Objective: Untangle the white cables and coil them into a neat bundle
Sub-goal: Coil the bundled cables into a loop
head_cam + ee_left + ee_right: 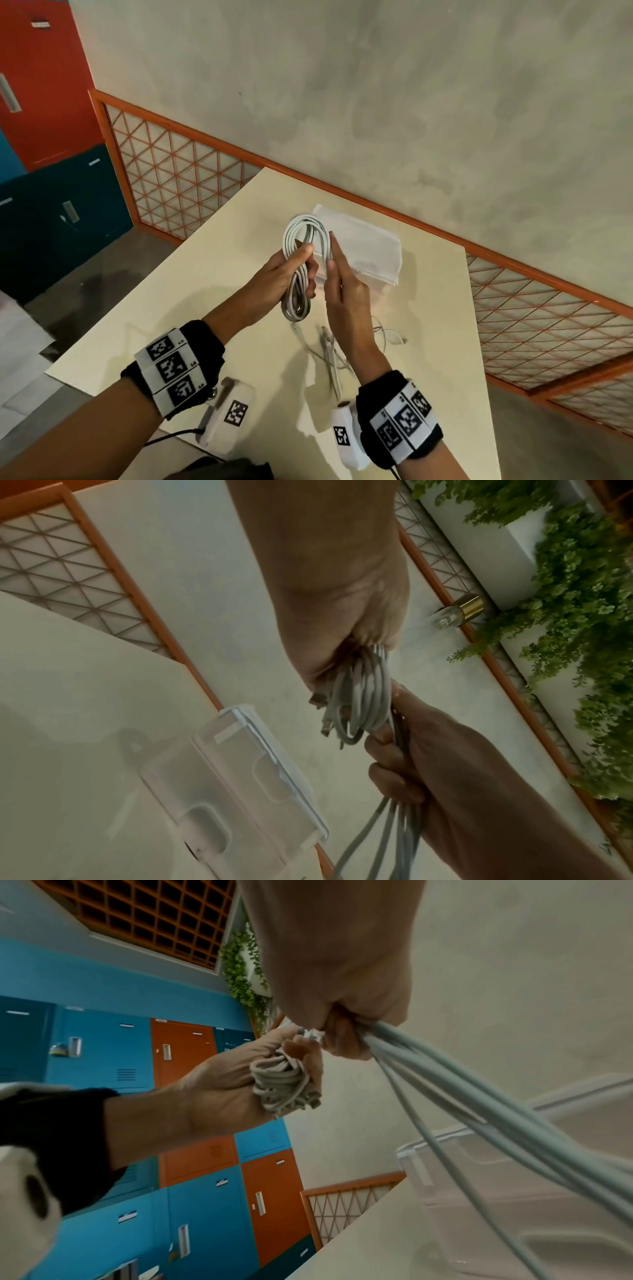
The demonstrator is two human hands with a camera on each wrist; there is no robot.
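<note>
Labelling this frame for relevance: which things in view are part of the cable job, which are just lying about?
Job:
- coiled white cable bundle, gripped by left hand
- right hand, against the coil
- loose white cables on the table

Lying about:
- clear plastic box
- lockers
- orange lattice railing

This looks like a locker room or common area of a school, gym or office. Rows of metal lockers (205, 1218) in blue, teal and orange stand along one wall, each door with a small label and a handle. Beside the lockers runs an orange lattice railing (178, 171) under a plain grey wall. Green hanging plants (575, 615) and a bulb lamp (459, 612) are above the railing.
</note>
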